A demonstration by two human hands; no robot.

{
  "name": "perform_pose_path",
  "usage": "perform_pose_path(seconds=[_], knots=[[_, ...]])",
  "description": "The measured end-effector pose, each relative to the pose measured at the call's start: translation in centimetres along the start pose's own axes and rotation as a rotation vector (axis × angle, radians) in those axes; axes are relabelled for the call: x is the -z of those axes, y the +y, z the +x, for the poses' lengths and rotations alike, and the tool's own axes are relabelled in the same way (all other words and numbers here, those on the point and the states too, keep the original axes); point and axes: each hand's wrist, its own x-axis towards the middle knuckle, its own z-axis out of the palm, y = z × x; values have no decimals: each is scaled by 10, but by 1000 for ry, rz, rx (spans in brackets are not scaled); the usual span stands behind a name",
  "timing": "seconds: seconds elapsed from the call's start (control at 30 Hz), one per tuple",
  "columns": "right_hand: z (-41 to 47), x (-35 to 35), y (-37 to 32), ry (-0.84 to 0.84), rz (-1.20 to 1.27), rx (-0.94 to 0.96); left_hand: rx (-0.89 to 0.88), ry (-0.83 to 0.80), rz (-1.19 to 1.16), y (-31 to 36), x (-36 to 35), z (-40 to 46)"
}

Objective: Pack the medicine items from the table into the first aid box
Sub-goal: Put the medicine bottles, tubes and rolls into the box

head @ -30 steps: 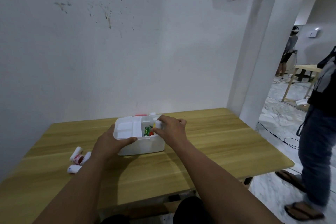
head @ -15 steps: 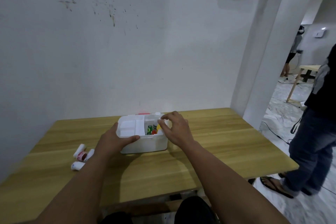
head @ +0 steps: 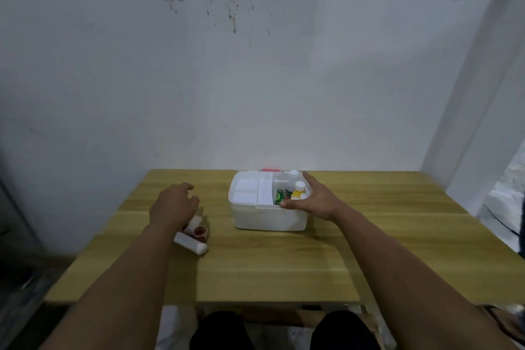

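Note:
The white first aid box (head: 267,217) stands open at the middle of the wooden table (head: 284,264). Its left half is covered by a white divided tray (head: 250,190); the right half holds a green packet (head: 279,196) and a yellow bottle with a white cap (head: 298,190). My right hand (head: 315,197) rests on the box's right rim, thumb on the front edge, holding nothing. My left hand (head: 173,206) hovers, fingers loosely curled, over several small medicine items left of the box: a white tube (head: 191,243) and a red-capped container (head: 199,231).
The table's back edge meets a white wall (head: 255,79). A white pillar (head: 483,94) rises at the right, with open floor beyond it. My knees (head: 221,329) show under the table's near edge.
My left hand has let go of the box and moved left over the loose items. My right hand has shifted to the box's right rim. The view has turned left and down.

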Motion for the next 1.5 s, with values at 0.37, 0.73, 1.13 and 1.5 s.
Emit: perform_pose_path(seconds=[0.37, 0.73, 1.13, 1.5], knots=[[-6, -1, -6, -6, 32, 4, 120, -307, 159, -8, -2, 10], [-11, -1, -14, 19, 33, -16, 76, -218, 307, -14, -15, 16], [-22, 3, -23, 26, 29, -17, -34, -9, 119, 5, -11, 34], [-20, 2, -24, 39, 30, -30, -417, -40, -121, 91, -7, 52]])
